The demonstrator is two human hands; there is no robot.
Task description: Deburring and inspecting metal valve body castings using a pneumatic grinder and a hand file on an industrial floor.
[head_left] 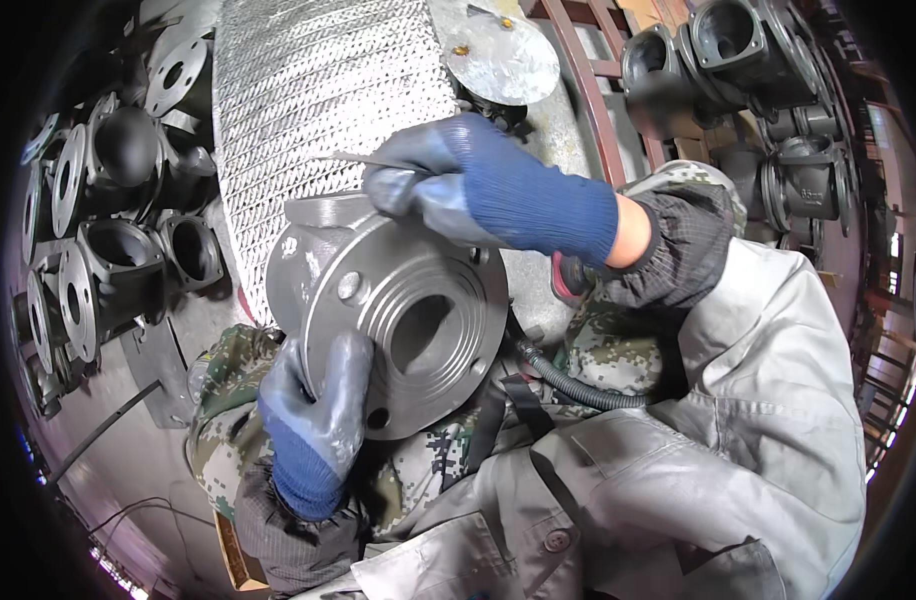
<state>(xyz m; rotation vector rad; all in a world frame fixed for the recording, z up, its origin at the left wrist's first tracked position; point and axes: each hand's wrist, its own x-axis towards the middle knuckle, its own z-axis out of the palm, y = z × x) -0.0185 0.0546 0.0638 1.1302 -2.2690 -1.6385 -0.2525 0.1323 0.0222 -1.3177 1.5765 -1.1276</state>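
Observation:
A grey cast-metal valve body (468,310) with a round flange rests tilted against my lap, its ringed face and central bore turned toward me. Several bolt holes run around the flange. My left hand (323,405), in a blue coated glove, grips the flange's lower left edge, thumb on the face and fingers behind it. Above the casting's upper edge, my right hand (478,185) in a matching glove is closed around a thin, narrow metal tool (350,158). The tool's tip points left; its other end is hidden in the glove, and its exact kind cannot be made out.
A silvery woven mat (318,80) lies beyond the casting, beside a round metal plate (503,60). Similar valve bodies (128,160) crowd the left side, and more castings (728,40) stand at the upper right behind a reddish metal frame (588,90). A ribbed hose (578,390) curves by my lap.

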